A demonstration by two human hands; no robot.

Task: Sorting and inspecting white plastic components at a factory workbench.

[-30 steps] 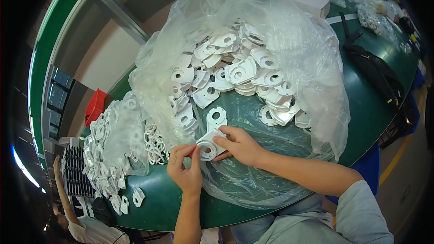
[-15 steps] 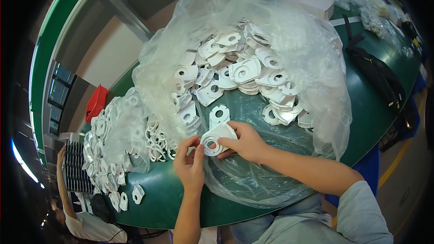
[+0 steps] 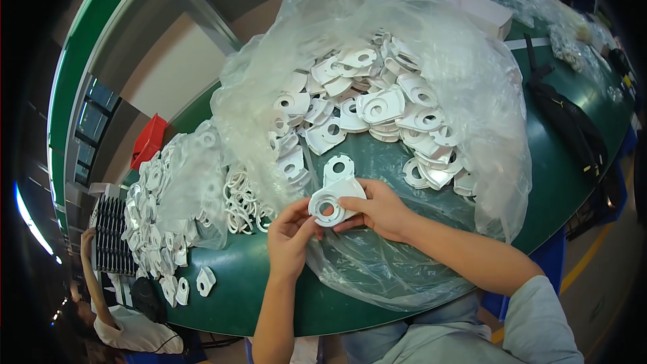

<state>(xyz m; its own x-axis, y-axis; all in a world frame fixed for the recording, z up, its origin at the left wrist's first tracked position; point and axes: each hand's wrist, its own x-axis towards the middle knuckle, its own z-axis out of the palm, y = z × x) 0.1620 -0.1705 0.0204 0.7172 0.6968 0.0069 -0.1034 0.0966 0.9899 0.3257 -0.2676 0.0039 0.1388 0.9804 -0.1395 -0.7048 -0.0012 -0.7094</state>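
The right hand [image 3: 385, 210] reaches in low from the right with its elbow bent, its fingers pinching a white plate [image 3: 348, 192] by its side, thumb flat on the face and the others curled beneath. The left hand [image 3: 288, 239] comes up steeply from the lower edge, its thumb and forefinger pinching the plate's ring end at the left and lower rim. The plate is held over the clear plastic bag [image 3: 495, 128], and in view it overlaps a second plate [image 3: 330, 175] just beyond. Farther in, the pile [image 3: 381, 109] curves around a bare pocket of plastic. The bench [image 3: 232, 290] shows open green between the left forearm and three loose plates [image 3: 205, 281], and again right of the bag, up to a black strapped bag [image 3: 569, 121]; its near edge bows below both hands. Compared with half a second ago, the whole view has shifted rightward, the left thumb has slid from the ring's face to its lower rim, and the pile looks unchanged.
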